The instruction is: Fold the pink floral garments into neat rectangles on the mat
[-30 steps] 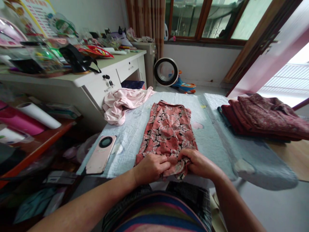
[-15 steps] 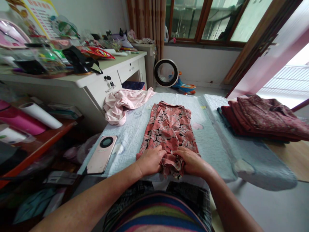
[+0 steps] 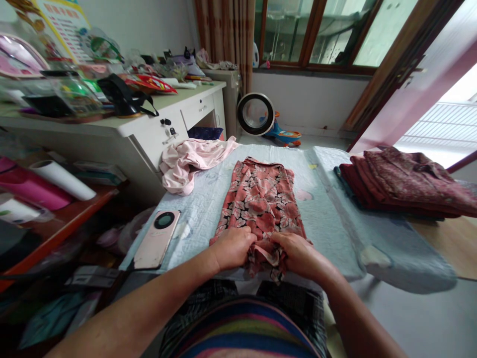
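A pink floral garment [image 3: 261, 199] lies lengthwise on the pale blue padded cloth [image 3: 328, 214] that covers the table in front of me. My left hand [image 3: 233, 247] is closed on the garment's near hem, left of centre. My right hand [image 3: 298, 254] is closed on the same hem just to the right, thumbs nearly meeting. Between the two hands the hem is bunched and hangs over the table's near edge.
A pink phone [image 3: 156, 238] lies left of the garment. A crumpled pale pink cloth [image 3: 190, 161] sits at the far left corner. Folded dark red clothes [image 3: 406, 184] are stacked on the right. A cluttered white desk [image 3: 141, 124] stands to the left, a toy car [image 3: 286, 134] beyond.
Both hands have slid a little up the garment and gathered the near hem tighter, so more fabric bunches between them.
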Action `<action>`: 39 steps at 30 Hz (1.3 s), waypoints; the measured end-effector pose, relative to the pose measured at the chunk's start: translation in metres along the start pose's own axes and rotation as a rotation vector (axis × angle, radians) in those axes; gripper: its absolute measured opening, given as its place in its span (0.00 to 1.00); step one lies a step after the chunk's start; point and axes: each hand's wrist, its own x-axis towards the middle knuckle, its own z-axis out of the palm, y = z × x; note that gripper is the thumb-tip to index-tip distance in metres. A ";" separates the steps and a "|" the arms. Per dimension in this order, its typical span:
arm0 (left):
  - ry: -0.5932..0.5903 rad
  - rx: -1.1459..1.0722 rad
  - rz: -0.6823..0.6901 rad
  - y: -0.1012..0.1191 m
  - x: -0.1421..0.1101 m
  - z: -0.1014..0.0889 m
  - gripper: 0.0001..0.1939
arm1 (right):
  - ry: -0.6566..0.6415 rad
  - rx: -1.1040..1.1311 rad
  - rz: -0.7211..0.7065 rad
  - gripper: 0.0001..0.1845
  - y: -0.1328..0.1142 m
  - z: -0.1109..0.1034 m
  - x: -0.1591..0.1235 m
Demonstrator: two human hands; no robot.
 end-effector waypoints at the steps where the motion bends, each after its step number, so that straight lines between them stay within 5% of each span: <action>1: 0.004 0.014 0.001 0.001 -0.002 -0.003 0.07 | -0.007 -0.003 0.014 0.13 -0.002 -0.002 -0.001; 13: -0.028 0.038 -0.002 -0.001 0.015 -0.061 0.13 | 0.027 -0.081 0.011 0.21 -0.003 -0.043 0.017; 20: -0.119 0.047 0.022 -0.028 0.057 -0.034 0.14 | 0.000 -0.064 0.013 0.27 0.023 -0.032 0.051; 26: -0.032 0.009 -0.050 -0.036 0.054 -0.013 0.15 | 0.063 -0.054 0.007 0.27 0.041 -0.014 0.056; 31: 0.080 -0.048 -0.046 -0.047 0.039 -0.026 0.25 | 0.127 -0.012 0.036 0.21 0.050 -0.022 0.047; 39: 0.024 -0.191 0.011 -0.073 0.048 -0.067 0.18 | 0.152 0.118 0.042 0.12 0.052 -0.054 0.051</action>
